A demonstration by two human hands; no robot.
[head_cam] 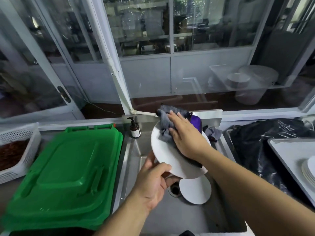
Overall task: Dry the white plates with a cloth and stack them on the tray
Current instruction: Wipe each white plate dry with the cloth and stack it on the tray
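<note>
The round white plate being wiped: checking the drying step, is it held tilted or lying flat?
Tilted. The left hand grips the round white plate by its lower edge above the sink.

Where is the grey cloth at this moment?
In the head view, centre: the grey cloth lies on the white plate held over the sink, pressed flat by the right hand.

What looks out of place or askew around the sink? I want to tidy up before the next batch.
Little stands out. A white plate in the sink lies partly over the drain, and a crumpled grey rag sits loose on the sink's back right rim. Nothing looks spilled or broken.
</note>
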